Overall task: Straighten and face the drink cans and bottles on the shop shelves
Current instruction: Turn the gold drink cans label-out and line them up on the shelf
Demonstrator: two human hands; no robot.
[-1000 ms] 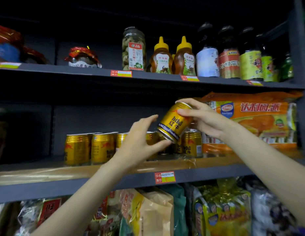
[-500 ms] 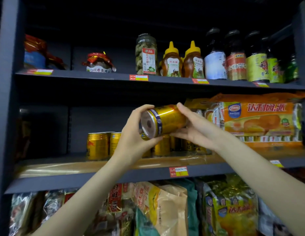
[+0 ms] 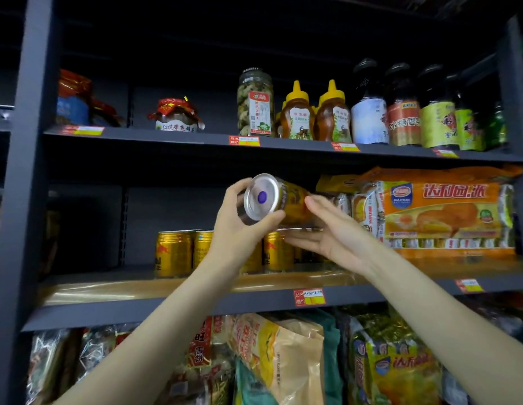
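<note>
Readable on the orange snack pack (image 3: 443, 210) at three o'clock: "DALIYUAN" in a blue badge, beside large white Chinese characters "达利园·派". On the red-labelled dark bottle (image 3: 403, 105) at one o'clock: "冰糖雪", cut off at the label's edge. Price tags (image 3: 309, 297) on the shelf edges printed "品名" and "售价"; handwriting too small. Other labels blurred.

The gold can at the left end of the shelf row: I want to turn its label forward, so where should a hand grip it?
Grip the leftmost gold can round its upper side wall, from the front-left. It stands upright, with bare shelf on its left and a neighbouring can close on its right.
</note>
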